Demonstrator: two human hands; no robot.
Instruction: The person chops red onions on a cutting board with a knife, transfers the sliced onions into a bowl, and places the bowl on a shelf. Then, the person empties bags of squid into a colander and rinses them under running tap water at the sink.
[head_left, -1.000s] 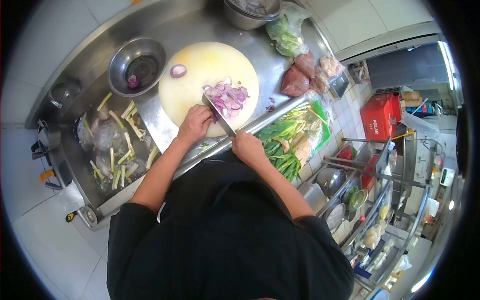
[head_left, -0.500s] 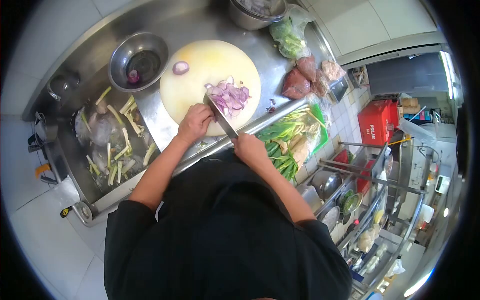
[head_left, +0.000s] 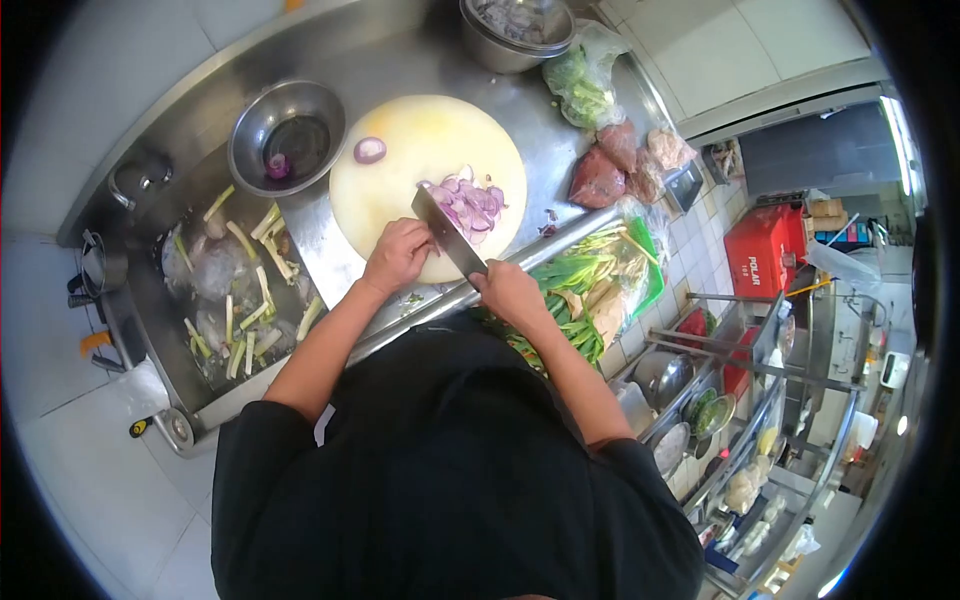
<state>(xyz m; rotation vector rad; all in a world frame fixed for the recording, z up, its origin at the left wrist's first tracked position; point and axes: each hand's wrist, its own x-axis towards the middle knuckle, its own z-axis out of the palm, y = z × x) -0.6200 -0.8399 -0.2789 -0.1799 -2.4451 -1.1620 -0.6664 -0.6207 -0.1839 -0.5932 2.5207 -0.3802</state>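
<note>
My right hand (head_left: 507, 291) is wrapped round the handle of a broad knife (head_left: 448, 235), whose blade lies over the round cutting board (head_left: 375, 215). Against the blade's left side, my left hand (head_left: 400, 254) has its fingers curled and pressed together at the board's near edge; what they hold is hidden. Sliced purple onion (head_left: 474, 205) lies in a loose pile just beyond the blade. A cut onion piece (head_left: 369, 150) rests alone on the board's upper left.
Left of the board stands a metal bowl (head_left: 252, 128) with an onion piece inside. A sink (head_left: 212, 400) holds stalks and bags. Bagged meat (head_left: 598, 178), bagged greens (head_left: 580, 88) and stacked bowls (head_left: 497, 55) stand right and behind. Leafy greens (head_left: 575, 305) lie near my right forearm.
The knife blade looks wider to the camera and is tilted more. Both hands stay near the board's near edge. The whole view has shifted slightly.
</note>
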